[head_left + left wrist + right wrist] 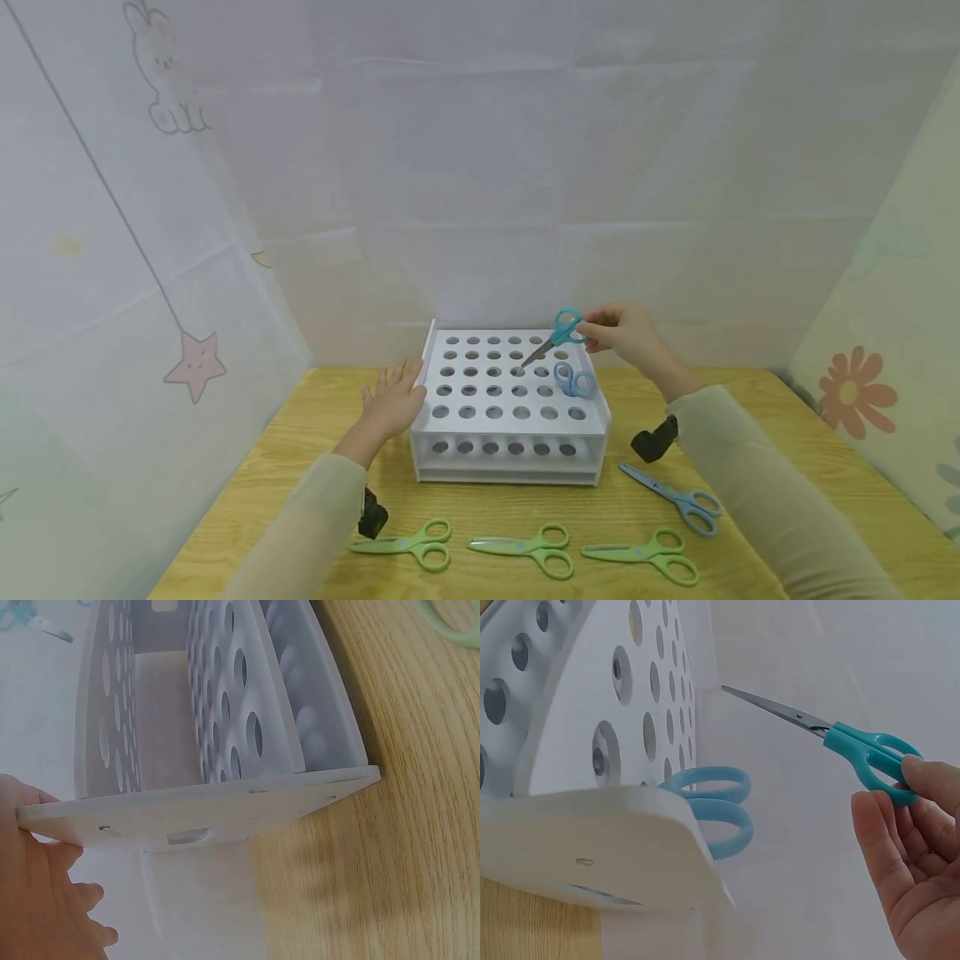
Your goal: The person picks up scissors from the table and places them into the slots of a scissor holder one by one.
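A white rack [480, 422] with rows of round holes stands on the table. My left hand [393, 403] rests at its left side panel [161, 817], fingers spread and touching the panel's top edge. My right hand [626, 337] pinches a handle loop of teal scissors [847, 742] between thumb and fingers. Their blades point down and left, above the back right part of the rack; the tip appears apart from the holes. Close below, blue scissors [574, 381] sit in a hole near the right panel, handles up; their blades are hidden.
Along the table's front lie green scissors [411, 544], a second green pair [525, 547] and a third green pair [641, 553]. Light blue scissors [675, 497] lie right of the rack, near my right sleeve [765, 492]. A pale cloth wall [480, 167] rises behind the rack.
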Demonstrator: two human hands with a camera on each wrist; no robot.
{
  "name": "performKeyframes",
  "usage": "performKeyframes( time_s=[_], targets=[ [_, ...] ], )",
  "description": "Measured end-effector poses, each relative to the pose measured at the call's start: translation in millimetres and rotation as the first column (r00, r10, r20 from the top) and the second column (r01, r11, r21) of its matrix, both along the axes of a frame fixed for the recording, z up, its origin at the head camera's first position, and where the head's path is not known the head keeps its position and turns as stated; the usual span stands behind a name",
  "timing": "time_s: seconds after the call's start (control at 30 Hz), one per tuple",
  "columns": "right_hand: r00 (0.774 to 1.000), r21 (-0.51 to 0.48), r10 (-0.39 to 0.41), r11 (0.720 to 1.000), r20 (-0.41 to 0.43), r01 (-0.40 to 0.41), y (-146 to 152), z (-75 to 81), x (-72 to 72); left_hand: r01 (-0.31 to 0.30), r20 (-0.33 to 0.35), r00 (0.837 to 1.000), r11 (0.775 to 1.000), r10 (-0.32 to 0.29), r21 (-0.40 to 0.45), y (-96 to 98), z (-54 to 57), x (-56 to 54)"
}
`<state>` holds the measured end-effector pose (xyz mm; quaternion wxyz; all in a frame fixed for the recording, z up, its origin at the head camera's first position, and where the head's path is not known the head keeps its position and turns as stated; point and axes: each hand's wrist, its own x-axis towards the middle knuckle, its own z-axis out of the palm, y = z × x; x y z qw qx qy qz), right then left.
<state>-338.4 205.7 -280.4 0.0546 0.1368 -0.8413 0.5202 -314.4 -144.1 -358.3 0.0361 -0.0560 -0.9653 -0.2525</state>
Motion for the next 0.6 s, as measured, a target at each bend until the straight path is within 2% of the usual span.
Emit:
performKeyframes(
  time_s=[0.2,0.6],
  targets=[
    [0.999,0.019,0.006,1.0,0.045,-0.007,-4.5,-3.8,-1.7,0.006,0.002,1.0,1.0,-0.006,0.007,-0.5,-0.5,-0.5],
    [0.998,0.04,0.059,0.997,0.018,-0.059,-12.8,-11.6,-3.5,0.0,0.011,1.0,1.0,0.0,0.01,1.2,0.4,0.8]
  ],
)
